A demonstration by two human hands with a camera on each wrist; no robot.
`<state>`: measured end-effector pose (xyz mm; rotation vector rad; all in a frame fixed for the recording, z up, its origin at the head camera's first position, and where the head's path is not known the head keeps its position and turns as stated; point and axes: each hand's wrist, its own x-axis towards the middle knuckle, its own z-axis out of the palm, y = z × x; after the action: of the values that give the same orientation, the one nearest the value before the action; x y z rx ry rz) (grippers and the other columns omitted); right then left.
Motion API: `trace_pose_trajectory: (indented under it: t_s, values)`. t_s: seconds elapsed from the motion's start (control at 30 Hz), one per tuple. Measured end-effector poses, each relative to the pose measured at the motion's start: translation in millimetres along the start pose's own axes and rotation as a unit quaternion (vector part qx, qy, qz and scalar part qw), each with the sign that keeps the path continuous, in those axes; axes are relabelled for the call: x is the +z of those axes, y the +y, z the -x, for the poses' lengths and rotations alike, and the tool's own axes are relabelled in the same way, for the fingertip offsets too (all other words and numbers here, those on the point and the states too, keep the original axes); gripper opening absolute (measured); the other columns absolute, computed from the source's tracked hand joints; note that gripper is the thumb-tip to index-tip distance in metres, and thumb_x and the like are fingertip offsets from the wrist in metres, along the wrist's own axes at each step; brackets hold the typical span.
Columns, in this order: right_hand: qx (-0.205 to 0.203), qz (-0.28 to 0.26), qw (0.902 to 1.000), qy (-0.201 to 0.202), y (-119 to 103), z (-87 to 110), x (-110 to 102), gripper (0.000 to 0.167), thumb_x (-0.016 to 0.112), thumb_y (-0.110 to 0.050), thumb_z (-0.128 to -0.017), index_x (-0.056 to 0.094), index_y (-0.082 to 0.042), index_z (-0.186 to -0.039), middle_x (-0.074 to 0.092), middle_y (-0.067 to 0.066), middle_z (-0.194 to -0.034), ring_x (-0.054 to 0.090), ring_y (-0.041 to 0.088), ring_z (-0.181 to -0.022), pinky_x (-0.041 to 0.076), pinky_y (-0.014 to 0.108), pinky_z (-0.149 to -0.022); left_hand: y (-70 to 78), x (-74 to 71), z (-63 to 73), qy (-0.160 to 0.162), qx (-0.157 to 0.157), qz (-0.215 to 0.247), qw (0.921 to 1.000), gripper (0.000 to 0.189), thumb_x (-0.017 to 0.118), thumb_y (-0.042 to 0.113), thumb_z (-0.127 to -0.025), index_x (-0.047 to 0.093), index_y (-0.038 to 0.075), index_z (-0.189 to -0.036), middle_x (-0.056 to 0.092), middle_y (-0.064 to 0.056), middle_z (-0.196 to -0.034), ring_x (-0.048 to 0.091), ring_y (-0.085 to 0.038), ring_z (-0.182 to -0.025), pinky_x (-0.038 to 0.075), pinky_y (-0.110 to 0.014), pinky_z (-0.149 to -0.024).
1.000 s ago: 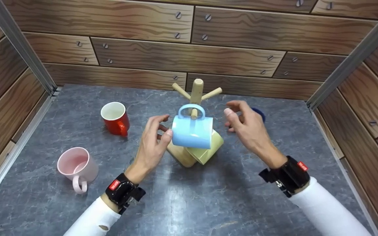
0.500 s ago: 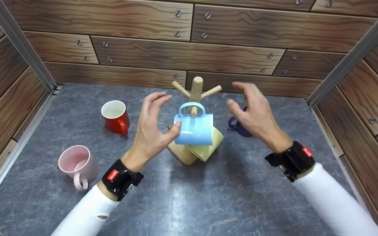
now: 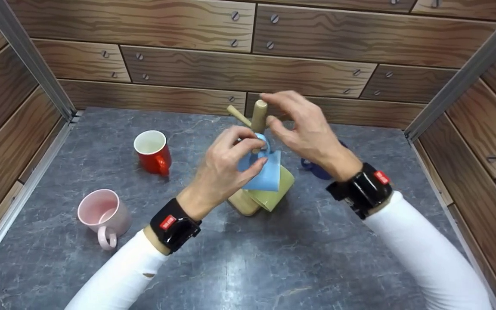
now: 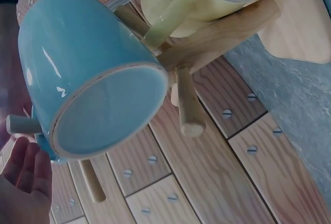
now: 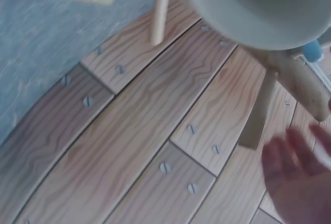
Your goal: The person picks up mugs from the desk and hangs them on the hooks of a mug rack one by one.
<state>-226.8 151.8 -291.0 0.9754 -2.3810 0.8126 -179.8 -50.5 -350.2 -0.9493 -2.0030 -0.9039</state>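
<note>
A light blue mug point(image 3: 267, 172) hangs by its handle from a front peg of a wooden mug tree point(image 3: 259, 116). My left hand point(image 3: 224, 165) is at that handle, fingers bent and thumb apart; whether they touch it is unclear. In the left wrist view, the mug's base faces the camera and the fingers point(image 4: 31, 169) lie by the peg's end. Beside the top of the post is my right hand point(image 3: 306, 129), holding nothing, its fingers point(image 5: 289, 157) blurred in the right wrist view. Below the blue mug hangs a yellow mug point(image 3: 280, 185), partly hidden.
Left on the grey table point(image 3: 317, 258) stand a red mug point(image 3: 153, 155) with a white inside and a pink mug point(image 3: 106, 215). A dark blue mug point(image 3: 317, 170) is partly hidden behind my right arm. Wood-patterned walls point(image 3: 166, 69) enclose the table.
My left hand has risen and moved right to the light blue mug's handle. My right hand has moved up and then left to the top of the post. The mugs stay in place.
</note>
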Motion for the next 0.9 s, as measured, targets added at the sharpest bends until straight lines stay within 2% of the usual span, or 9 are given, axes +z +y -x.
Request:
trace_pose_trajectory:
  t_s: [0.1, 0.23, 0.37, 0.63, 0.9]
  values:
    - [0.005, -0.037, 0.9991, -0.018, -1.9, -3.4, 0.8, 0.039, 0.061, -0.021, -0.1, 0.06, -0.015, -0.139, 0.069, 0.004, -0.121, 0.068, 0.015, -0.1, 0.057, 0.032, -0.085, 0.4, 3.0, -1.7, 0.006, 0.005, 0.006, 0.9999, 0.013, 0.074, 0.015, -0.089, 0.072, 0.008, -0.1, 0.063, -0.006, -0.105, 0.06, -0.017, -0.098, 0.052, -0.028, -0.088]
    - [0.037, -0.073, 0.9962, -0.029, -2.3, -7.6, 0.1, 0.036, 0.062, -0.026, -0.1, 0.064, -0.012, -0.133, 0.073, 0.003, -0.11, 0.07, 0.012, -0.09, 0.057, 0.029, -0.078, 0.4, 2.9, -2.5, 0.014, 0.009, 0.005, 0.9999, 0.009, 0.072, 0.014, -0.092, 0.073, 0.007, -0.098, 0.064, -0.006, -0.103, 0.062, -0.018, -0.097, 0.053, -0.028, -0.088]
    - [0.071, -0.097, 0.9918, -0.044, -3.7, -12.1, -3.4, 0.031, 0.065, -0.025, -0.098, 0.067, -0.009, -0.124, 0.074, 0.001, -0.106, 0.07, 0.01, -0.086, 0.056, 0.023, -0.073, -0.7, 2.0, -1.4, 0.017, 0.016, 0.006, 0.9997, 0.008, 0.07, 0.013, -0.094, 0.074, 0.007, -0.097, 0.065, -0.006, -0.101, 0.063, -0.018, -0.097, 0.054, -0.028, -0.088]
    - [0.104, -0.07, 0.9917, -0.029, -3.0, -9.0, -11.2, 0.028, 0.07, -0.03, -0.094, 0.07, -0.009, -0.114, 0.075, -0.001, -0.097, 0.069, 0.008, -0.079, 0.054, 0.018, -0.068, -6.8, -3.3, 1.5, 0.038, 0.028, 0.024, 0.9986, 0.008, 0.073, 0.006, -0.09, 0.075, 0.006, -0.097, 0.068, -0.006, -0.099, 0.066, -0.017, -0.095, 0.055, -0.025, -0.088]
    - [0.115, -0.069, 0.991, -0.013, 1.0, -2.0, -16.4, 0.028, 0.074, -0.034, -0.091, 0.07, -0.011, -0.107, 0.074, -0.002, -0.093, 0.068, 0.006, -0.078, 0.056, 0.019, -0.069, -12.8, -4.8, 2.0, 0.047, -0.014, 0.023, 0.9985, 0.012, 0.074, 0.009, -0.089, 0.077, 0.004, -0.1, 0.069, -0.007, -0.099, 0.068, -0.016, -0.095, 0.056, -0.021, -0.087]
